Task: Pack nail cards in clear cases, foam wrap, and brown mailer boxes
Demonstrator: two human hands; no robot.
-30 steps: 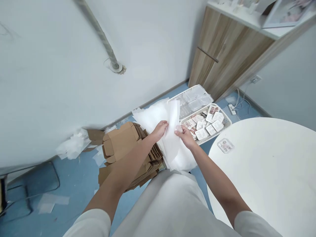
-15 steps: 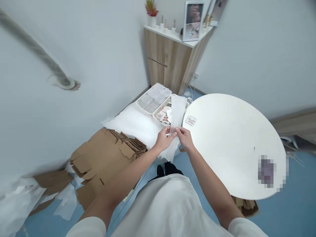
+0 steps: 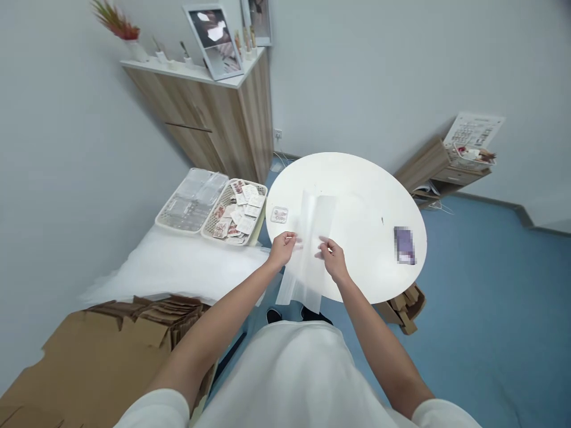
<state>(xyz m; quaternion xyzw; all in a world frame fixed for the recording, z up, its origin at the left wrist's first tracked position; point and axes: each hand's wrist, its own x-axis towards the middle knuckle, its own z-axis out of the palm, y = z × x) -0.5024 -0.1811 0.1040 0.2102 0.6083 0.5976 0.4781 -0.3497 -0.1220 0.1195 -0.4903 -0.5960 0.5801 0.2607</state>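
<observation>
I hold a thin translucent white sheet (image 3: 312, 238) over the near edge of the round white table (image 3: 357, 178). My left hand (image 3: 282, 248) pinches the sheet's left edge. On the right edge my right hand (image 3: 332, 257) has its fingers closed. The sheet hangs partly below the table edge toward my lap. A small clear packet (image 3: 279, 214) lies on the table just beyond my left hand.
Two white baskets sit to the left: one with clear packets (image 3: 191, 201), one with printed packets (image 3: 236, 211). A pile of white sheets (image 3: 178, 267) and flattened cardboard boxes (image 3: 102, 345) lie lower left. A blurred purple object (image 3: 404, 244) rests on the table. A wooden cabinet (image 3: 214, 119) stands behind.
The view has swung right from the floor stacks to the table. Both hands carried the white sheet from above the sheet pile to over the table edge.
</observation>
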